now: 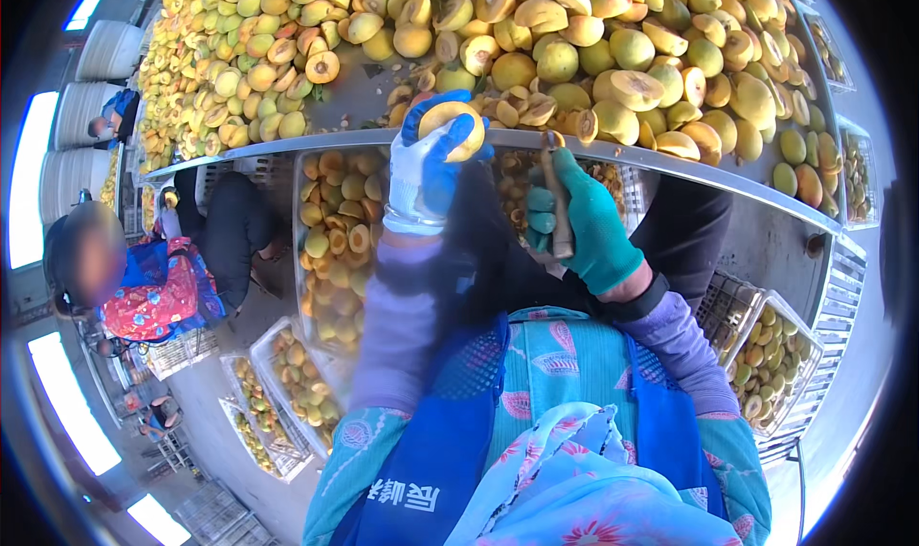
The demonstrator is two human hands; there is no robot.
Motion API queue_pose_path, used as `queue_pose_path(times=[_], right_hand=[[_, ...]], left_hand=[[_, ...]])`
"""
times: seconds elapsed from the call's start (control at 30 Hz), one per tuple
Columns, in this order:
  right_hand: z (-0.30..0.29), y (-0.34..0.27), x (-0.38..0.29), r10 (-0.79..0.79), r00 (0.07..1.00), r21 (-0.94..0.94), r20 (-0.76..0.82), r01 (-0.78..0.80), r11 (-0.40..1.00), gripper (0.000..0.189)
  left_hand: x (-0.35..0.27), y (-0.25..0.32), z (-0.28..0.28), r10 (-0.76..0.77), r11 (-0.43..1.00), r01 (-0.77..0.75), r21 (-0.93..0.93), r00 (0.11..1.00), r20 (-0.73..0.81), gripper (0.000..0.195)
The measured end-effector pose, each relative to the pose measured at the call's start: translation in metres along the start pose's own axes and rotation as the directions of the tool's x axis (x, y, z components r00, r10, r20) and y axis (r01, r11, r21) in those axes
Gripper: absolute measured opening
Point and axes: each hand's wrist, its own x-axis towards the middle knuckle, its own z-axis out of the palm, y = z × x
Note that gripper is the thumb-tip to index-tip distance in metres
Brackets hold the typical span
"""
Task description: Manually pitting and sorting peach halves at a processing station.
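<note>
My left hand (434,162), in a white glove with blue coating, holds a cut yellow peach (451,131) over the front edge of a metal table (352,79). Its pale yellow face is turned up. My right hand (592,216) wears a green glove and is closed around the wooden handle of a small pitting tool (558,194). The tip of that tool is near the table rim, and its exact shape is hard to make out. Peach halves (632,90) and whole-looking peaches lie heaped just beyond both hands.
Below the table edge, a crate of peach halves (337,237) stands left of my legs. More crates (772,366) of fruit stand at right and lower left (294,381). A co-worker (161,273) in a red flowered sleeve sits at left. White tubs (79,115) stand behind.
</note>
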Motion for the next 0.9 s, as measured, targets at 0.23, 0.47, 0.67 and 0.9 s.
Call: queue_pose_path(times=[0.23, 0.47, 0.67, 0.9], right_hand=[[-0.022, -0.008, 0.002, -0.008, 0.946, 0.160, 0.325, -0.046, 0.986, 0.042], [-0.013, 0.017, -0.003, -0.418, 0.888, -0.765, 0.191, 0.401, 0.504, 0.026], [-0.003, 0.023, 0.012, -0.545, 0.805, -0.747, 0.233, 0.507, 0.430, 0.033], [-0.004, 0.013, 0.011, -0.452, 0.852, -0.764, 0.264, 0.471, 0.441, 0.038]], left_hand=[[-0.005, -0.016, 0.012, 0.110, 0.994, -0.109, -0.026, 0.993, 0.042, 0.035], [-0.002, -0.030, 0.012, 0.087, 0.979, -0.052, -0.197, 0.980, 0.176, 0.037], [-0.008, -0.040, 0.017, 0.505, 0.637, -0.608, 0.474, 0.794, 0.339, 0.030], [-0.021, -0.025, 0.042, 0.587, 0.542, -0.644, 0.540, 0.750, 0.305, 0.023]])
